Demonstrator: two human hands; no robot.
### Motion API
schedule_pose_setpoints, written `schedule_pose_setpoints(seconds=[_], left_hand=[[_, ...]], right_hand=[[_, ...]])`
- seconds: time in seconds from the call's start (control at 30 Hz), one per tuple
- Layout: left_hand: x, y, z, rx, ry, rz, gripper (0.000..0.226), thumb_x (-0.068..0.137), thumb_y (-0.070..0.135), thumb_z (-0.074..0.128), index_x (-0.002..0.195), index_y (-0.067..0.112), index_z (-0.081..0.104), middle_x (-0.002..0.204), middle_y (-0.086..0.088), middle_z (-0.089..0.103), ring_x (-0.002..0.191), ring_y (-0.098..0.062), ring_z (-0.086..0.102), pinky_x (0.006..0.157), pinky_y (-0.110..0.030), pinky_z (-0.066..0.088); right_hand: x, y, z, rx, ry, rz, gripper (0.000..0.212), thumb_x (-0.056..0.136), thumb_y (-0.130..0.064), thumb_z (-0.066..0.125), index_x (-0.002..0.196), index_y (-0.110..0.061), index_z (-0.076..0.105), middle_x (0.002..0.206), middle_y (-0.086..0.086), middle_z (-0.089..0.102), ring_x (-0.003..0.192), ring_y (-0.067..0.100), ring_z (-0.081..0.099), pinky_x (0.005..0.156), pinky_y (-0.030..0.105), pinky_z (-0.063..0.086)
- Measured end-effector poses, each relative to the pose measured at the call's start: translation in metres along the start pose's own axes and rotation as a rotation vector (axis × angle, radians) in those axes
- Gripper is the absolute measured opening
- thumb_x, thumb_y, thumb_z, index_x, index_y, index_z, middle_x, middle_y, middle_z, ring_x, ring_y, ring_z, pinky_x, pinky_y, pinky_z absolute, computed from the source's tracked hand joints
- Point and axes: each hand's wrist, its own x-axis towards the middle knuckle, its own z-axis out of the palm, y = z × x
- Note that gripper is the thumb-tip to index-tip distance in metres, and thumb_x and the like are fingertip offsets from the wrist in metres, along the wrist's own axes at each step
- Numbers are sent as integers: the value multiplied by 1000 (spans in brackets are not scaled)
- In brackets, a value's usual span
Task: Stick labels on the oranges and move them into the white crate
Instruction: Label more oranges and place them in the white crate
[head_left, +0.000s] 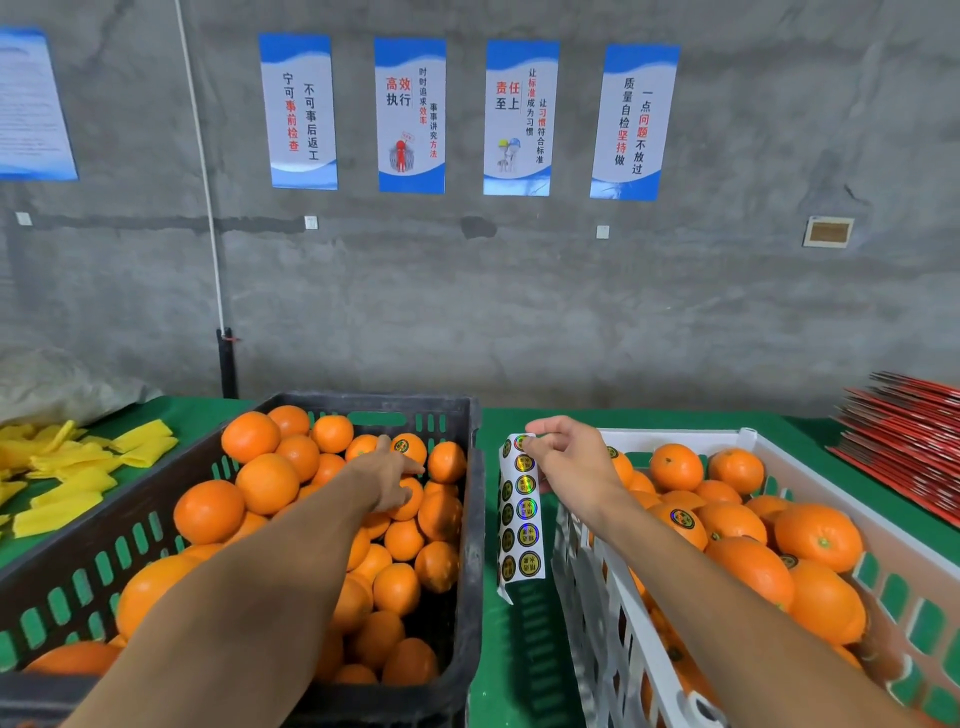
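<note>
A black crate (470, 597) on the left holds several unlabelled oranges (267, 480). My left hand (387, 480) reaches deep into it, fingers spread over an orange (413, 501) near the far right corner; just beyond it lies a labelled orange (410, 448). My right hand (569, 465) pinches the top of a hanging label strip (521, 525) with round dark-and-gold stickers, between the two crates. The white crate (587, 613) on the right holds several labelled oranges (683, 525).
Green cloth (519, 675) covers the table. Yellow foam pieces (78, 473) lie at the left, with a plastic bag (57, 382) behind them. A stack of red flat cartons (906, 441) sits at the far right. A grey wall with posters (410, 114) stands behind.
</note>
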Motion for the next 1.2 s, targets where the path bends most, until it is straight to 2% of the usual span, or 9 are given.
schedule_pose_setpoints(seconds=[0.1, 0.2, 0.4, 0.57, 0.67, 0.8, 0.93, 1.07, 1.2], left_hand=[[3, -4, 6, -2, 101, 21, 48, 103, 38, 54, 150, 37, 45, 152, -17, 22, 106, -32, 66, 98, -42, 54], [5, -6, 11, 4, 116, 36, 44, 101, 38, 56, 143, 34, 46, 145, -15, 22, 97, -30, 65, 92, -42, 55], [13, -2, 14, -60, 14, 58, 61, 101, 28, 62, 152, 42, 33, 164, -13, -29, 127, -39, 56, 101, -44, 53], [15, 6, 11, -98, -28, 13, 70, 101, 17, 61, 159, 33, 24, 161, -10, -39, 137, -38, 49, 100, -40, 53], [15, 5, 14, -79, 7, 63, 76, 99, 6, 59, 162, 23, 21, 164, -2, -33, 136, -31, 51, 90, -36, 57], [16, 4, 14, -91, 71, 98, 67, 98, 6, 56, 159, 16, 30, 170, -1, -14, 147, -27, 37, 102, -36, 50], [17, 11, 9, -145, 177, 81, 60, 96, 15, 63, 148, 17, 33, 158, -7, 27, 123, -32, 55, 86, -36, 47], [16, 15, 8, -36, 233, 15, 78, 98, 20, 61, 161, 24, 14, 159, -10, 16, 111, -35, 61, 79, -37, 55], [14, 15, 10, 34, 251, -53, 73, 98, 10, 60, 160, 23, 22, 155, -16, 16, 115, -33, 57, 76, -33, 52]], right_hand=[[2, 1, 1, -7, 2, -3, 11, 100, -13, 65, 111, -13, 62, 88, 9, 76, 73, 19, 77, 60, 30, 61], [3, 1, 2, -15, -5, -11, 11, 100, -13, 65, 111, -14, 63, 87, 9, 76, 72, 19, 77, 57, 28, 59], [4, 4, 2, -30, -13, -21, 10, 100, -13, 64, 109, -16, 63, 84, 6, 75, 67, 15, 75, 52, 22, 54], [3, 4, 2, -27, -16, -19, 11, 100, -12, 64, 111, -15, 63, 87, 8, 74, 66, 11, 74, 52, 20, 53], [2, 3, 2, -30, -24, -20, 11, 100, -12, 64, 111, -15, 63, 87, 6, 74, 66, 9, 74, 52, 19, 53], [2, 3, 2, -44, -28, -19, 11, 100, -12, 64, 111, -15, 63, 90, 6, 74, 67, 8, 74, 53, 19, 53], [2, 3, 3, -24, -38, -12, 11, 100, -11, 63, 110, -14, 64, 87, 6, 73, 66, 8, 74, 52, 21, 54], [2, 3, 2, -42, -40, -18, 11, 100, -11, 63, 110, -15, 65, 89, 6, 74, 69, 10, 74, 54, 22, 54], [2, 3, 2, -56, -52, -22, 11, 100, -12, 63, 110, -16, 65, 87, 5, 75, 69, 11, 75, 53, 21, 54]])
